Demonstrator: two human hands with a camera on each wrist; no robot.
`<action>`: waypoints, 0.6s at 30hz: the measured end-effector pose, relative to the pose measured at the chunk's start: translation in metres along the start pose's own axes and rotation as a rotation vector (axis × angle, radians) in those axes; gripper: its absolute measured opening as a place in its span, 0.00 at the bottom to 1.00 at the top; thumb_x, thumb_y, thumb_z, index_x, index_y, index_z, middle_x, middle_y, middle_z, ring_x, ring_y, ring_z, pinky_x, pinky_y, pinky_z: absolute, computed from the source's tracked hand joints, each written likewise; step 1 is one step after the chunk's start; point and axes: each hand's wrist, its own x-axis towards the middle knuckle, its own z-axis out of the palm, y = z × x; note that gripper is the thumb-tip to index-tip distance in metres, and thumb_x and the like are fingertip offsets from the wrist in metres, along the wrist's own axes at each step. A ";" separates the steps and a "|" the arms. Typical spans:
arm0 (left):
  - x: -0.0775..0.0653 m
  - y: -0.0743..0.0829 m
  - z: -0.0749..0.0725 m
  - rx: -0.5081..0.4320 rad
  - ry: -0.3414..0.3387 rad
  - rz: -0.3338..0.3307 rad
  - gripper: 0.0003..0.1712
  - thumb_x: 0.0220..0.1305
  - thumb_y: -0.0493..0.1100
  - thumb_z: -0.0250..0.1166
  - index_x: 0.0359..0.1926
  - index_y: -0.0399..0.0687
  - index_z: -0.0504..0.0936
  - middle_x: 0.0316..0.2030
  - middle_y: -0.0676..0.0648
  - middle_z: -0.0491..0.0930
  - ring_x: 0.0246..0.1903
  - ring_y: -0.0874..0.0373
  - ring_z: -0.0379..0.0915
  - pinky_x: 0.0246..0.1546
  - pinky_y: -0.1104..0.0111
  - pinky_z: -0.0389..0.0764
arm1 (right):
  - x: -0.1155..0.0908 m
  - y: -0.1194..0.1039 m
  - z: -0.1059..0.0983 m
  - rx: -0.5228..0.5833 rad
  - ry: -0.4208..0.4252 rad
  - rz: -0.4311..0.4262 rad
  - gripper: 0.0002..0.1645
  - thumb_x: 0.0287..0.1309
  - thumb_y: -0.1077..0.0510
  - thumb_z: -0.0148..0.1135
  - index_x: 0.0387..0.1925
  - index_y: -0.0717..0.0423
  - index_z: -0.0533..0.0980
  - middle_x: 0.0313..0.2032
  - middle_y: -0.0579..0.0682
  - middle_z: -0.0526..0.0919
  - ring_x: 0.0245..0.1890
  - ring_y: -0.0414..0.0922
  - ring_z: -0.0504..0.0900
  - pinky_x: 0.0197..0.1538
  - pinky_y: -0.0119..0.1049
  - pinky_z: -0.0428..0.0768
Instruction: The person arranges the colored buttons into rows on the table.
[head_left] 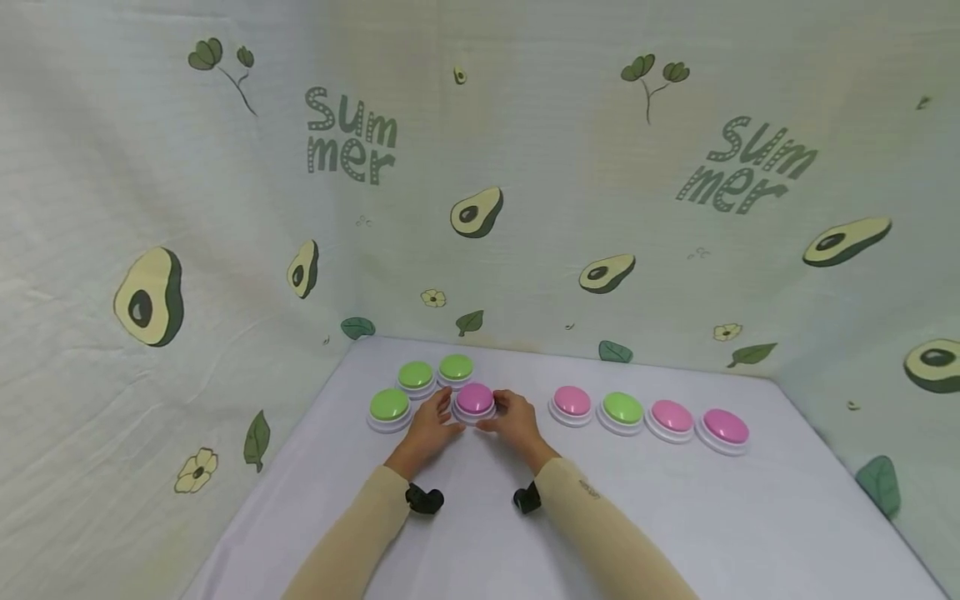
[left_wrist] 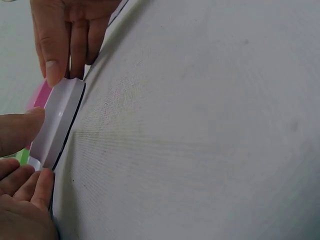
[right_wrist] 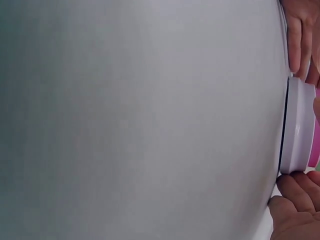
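Both hands are at a magenta push button (head_left: 475,400) with a round white base (left_wrist: 62,115), which sits on the white table. My left hand (head_left: 431,429) holds its left side, thumb at the near edge and fingers around the rim. From the right, my right hand (head_left: 516,423) holds the opposite side the same way. In the left wrist view the left thumb (left_wrist: 22,131) overlaps the base, and the right fingers meet its far end. The right wrist view shows the right fingertips (right_wrist: 300,190) against the base's lower end. The button's far side is hidden.
Three green buttons stand to the left: a front one (head_left: 389,405), a middle one (head_left: 416,375) and a back one (head_left: 456,367). Rightward runs a row: pink (head_left: 572,402), green (head_left: 622,408), pink (head_left: 672,417), magenta (head_left: 726,427). Printed cloth (head_left: 540,167) surrounds the table.
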 end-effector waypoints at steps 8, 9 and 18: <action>0.001 -0.001 -0.001 0.027 0.024 0.023 0.44 0.65 0.28 0.71 0.77 0.30 0.61 0.74 0.30 0.66 0.73 0.37 0.65 0.71 0.52 0.73 | -0.003 -0.007 0.000 0.008 -0.013 -0.031 0.38 0.51 0.64 0.82 0.62 0.72 0.76 0.58 0.67 0.84 0.60 0.60 0.84 0.66 0.53 0.80; 0.000 0.000 -0.001 0.040 0.029 0.026 0.43 0.65 0.29 0.71 0.77 0.30 0.62 0.73 0.30 0.67 0.72 0.37 0.66 0.71 0.52 0.73 | -0.003 -0.007 0.000 0.011 -0.007 -0.029 0.36 0.51 0.64 0.82 0.60 0.71 0.78 0.57 0.66 0.85 0.59 0.59 0.84 0.65 0.52 0.81; -0.007 0.006 0.002 0.112 0.062 0.009 0.38 0.65 0.34 0.74 0.73 0.33 0.70 0.67 0.32 0.74 0.68 0.38 0.71 0.69 0.52 0.76 | -0.002 -0.011 0.001 -0.052 0.029 0.022 0.27 0.51 0.62 0.83 0.53 0.65 0.84 0.47 0.58 0.89 0.49 0.54 0.86 0.57 0.48 0.87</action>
